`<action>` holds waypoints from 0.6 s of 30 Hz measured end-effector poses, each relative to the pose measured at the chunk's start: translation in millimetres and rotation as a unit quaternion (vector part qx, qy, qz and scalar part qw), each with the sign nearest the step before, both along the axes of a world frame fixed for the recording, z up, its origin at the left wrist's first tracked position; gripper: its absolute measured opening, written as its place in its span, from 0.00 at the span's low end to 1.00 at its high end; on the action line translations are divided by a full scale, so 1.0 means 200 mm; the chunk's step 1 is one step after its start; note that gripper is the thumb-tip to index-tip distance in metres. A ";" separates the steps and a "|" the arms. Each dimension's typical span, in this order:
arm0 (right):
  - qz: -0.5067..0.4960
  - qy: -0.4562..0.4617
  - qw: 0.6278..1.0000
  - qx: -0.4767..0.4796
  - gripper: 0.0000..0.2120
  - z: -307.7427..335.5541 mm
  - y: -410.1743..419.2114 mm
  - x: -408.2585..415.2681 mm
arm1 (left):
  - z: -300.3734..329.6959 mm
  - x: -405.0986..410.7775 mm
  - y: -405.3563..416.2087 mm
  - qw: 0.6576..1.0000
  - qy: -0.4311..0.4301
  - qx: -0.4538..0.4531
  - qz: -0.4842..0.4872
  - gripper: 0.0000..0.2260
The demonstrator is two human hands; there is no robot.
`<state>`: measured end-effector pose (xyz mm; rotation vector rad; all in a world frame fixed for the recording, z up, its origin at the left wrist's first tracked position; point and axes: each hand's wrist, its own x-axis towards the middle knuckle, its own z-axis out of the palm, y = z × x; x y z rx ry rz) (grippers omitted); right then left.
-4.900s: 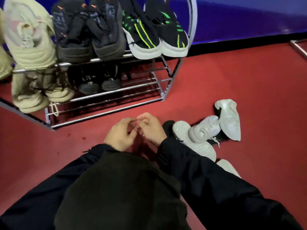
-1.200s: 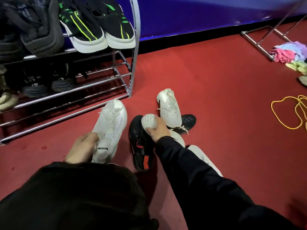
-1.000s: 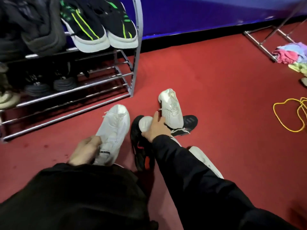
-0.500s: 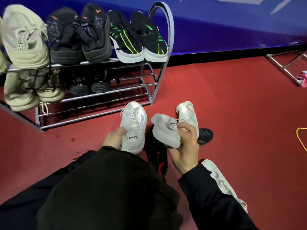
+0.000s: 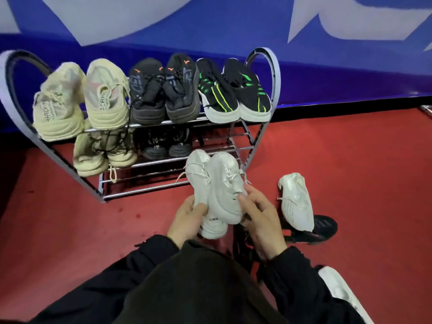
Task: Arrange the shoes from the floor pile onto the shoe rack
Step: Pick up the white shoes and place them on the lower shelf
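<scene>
Two white sneakers sit side by side in my hands, toes toward the metal shoe rack [image 5: 261,134]. My left hand [image 5: 187,220] grips the heel of the left white sneaker [image 5: 198,183]. My right hand [image 5: 259,218] holds the right white sneaker [image 5: 224,190] by its side and heel. They hover in front of the rack's lower right end. On the floor to the right lie another white sneaker [image 5: 297,202] and a black shoe [image 5: 320,228] partly under it. A further white shoe [image 5: 339,288] peeks out beside my right sleeve.
The rack's top shelf carries a beige pair [image 5: 81,101], a black pair [image 5: 163,94] and a black pair with green stripes [image 5: 233,92]. The lower shelf holds a beige pair [image 5: 102,150] and a dark pair [image 5: 166,146]. Blue wall behind; red floor all round.
My right hand lifted the second white sneaker and brought it against the one in my left hand. Both shoes rose toward the rack, and my view tilted up.
</scene>
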<state>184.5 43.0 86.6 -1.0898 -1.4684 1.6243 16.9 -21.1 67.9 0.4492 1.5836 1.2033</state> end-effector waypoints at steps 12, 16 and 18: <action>-0.117 0.020 0.985 -0.124 0.23 0.04 0.33 -0.24 | 0.02 -0.02 -0.07 0.980 0.142 -0.048 0.132 0.12; -0.104 -0.009 0.991 -0.089 0.22 0.00 0.63 -0.49 | 0.01 -0.05 -0.06 0.981 0.153 0.000 0.120 0.16; -0.089 -0.050 0.992 -0.074 0.19 -0.05 0.75 -0.64 | 0.00 -0.07 -0.06 0.971 0.188 0.008 0.149 0.19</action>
